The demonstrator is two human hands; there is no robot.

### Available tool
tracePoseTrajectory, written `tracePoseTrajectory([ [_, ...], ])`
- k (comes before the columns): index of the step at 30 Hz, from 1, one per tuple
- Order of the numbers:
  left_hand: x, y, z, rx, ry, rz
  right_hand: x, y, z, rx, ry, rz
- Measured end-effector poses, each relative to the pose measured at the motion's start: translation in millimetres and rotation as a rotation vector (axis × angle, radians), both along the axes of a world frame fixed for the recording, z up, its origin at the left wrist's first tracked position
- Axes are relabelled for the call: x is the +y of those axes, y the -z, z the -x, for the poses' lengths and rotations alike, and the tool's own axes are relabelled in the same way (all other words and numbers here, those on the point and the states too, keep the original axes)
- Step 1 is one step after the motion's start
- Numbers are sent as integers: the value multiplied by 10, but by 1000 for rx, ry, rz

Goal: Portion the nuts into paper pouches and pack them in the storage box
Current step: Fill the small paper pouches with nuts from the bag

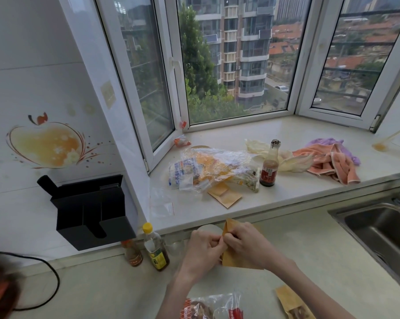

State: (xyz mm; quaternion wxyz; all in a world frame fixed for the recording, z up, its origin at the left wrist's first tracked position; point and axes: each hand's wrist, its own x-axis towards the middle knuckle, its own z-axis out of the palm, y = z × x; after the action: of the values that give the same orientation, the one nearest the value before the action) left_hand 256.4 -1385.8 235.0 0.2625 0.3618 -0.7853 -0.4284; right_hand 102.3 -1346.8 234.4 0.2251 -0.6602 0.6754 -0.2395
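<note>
Both hands hold one brown paper pouch (230,259) upright above the counter. My left hand (202,250) pinches its edge from the left, and my right hand (245,242) pinches it from the right, fingertips meeting at the pouch's upper part. A plastic bag of nuts (211,306) with red print lies at the bottom edge. Another brown pouch (293,303) with nuts showing through its window lies at the bottom right. More flat brown pouches (224,194) lie on the windowsill beside a crumpled clear wrapper (208,169). No storage box can be made out.
A brown sauce bottle (269,168) and orange and purple cloths (332,161) sit on the windowsill (286,199). Two condiment bottles (154,247) stand by the wall left of my hands. A black knife holder (90,208) hangs on the wall. A steel sink (383,231) lies at right.
</note>
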Motion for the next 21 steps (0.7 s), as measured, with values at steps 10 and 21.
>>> tracePoseTrajectory([
  [10, -144, 13, -169, 168, -79, -261, 21, -64, 41, -308, -35, 29],
  [21, -137, -1, -123, 6, 0, -111, -34, -84, -71, -204, -90, -1],
])
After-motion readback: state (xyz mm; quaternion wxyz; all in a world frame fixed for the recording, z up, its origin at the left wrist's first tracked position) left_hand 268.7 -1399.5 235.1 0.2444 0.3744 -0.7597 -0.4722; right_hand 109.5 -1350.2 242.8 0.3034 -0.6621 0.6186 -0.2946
